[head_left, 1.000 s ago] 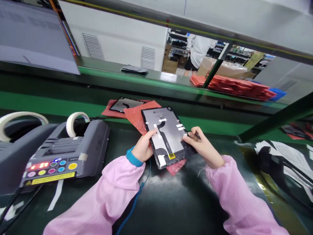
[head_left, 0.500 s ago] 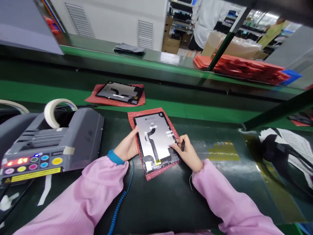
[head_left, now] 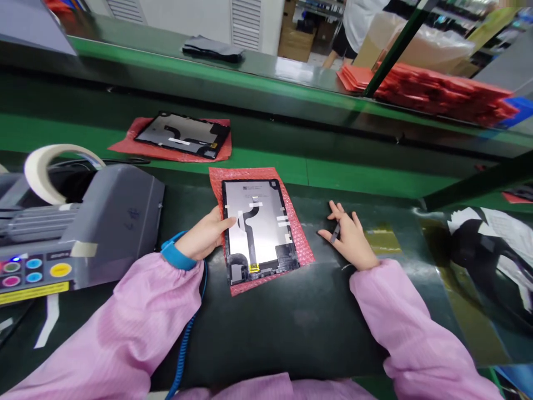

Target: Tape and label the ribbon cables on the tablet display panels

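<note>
A tablet screen assembly (head_left: 266,222), silver-backed with a black frame, dark flex cable and small white tape pieces, lies on a red bubble-wrap bag (head_left: 306,255). My left hand (head_left: 206,233) grips its left edge, thumb on top and fingers underneath, hidden. A blue wrist strap circles that wrist. Right of the screen, apart from it, is my right hand (head_left: 352,239), fingers spread and a short dark pen-like tool (head_left: 335,232) held against them. I cannot make out the tool's exact kind.
A grey tape dispenser (head_left: 120,222) with a tape roll stands left. Behind lies another screen assembly (head_left: 183,133) on red wrap. Red bags (head_left: 441,89) are stacked on the shelf. Papers (head_left: 508,239) and a black strap-like item lie right. A person stands beyond the shelf.
My right hand has left the screen's right edge and moved right, its fingers spreading with the tool still in it. My left hand keeps its hold. The whole view has shifted.
</note>
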Tool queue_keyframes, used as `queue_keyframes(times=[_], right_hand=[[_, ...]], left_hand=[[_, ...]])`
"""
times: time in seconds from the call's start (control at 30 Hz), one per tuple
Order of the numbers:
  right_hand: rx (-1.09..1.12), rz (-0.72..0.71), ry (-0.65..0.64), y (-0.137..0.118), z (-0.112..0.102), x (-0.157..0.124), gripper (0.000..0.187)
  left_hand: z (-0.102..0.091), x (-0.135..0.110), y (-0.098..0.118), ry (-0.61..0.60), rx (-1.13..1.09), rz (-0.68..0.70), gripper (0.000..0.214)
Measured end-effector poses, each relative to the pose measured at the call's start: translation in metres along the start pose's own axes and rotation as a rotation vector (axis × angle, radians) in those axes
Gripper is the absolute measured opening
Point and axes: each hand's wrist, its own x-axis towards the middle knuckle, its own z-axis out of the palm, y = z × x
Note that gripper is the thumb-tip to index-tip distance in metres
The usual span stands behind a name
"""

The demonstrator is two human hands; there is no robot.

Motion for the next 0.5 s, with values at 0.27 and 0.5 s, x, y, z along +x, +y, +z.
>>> queue_keyframes(times=[0.27,0.5], right_hand=[[0.255,-0.115,0.145,-0.023,0.010,0.045,0.032],[0.651,0.124,0.416,-0.018,-0.008,0.011,0.033]], left_hand=[[0.004,-0.002,-0.032,0.119,0.121,0.231,0.078],[0.007,-0.021,-0.060,0.048,0.345,0.600,0.088]])
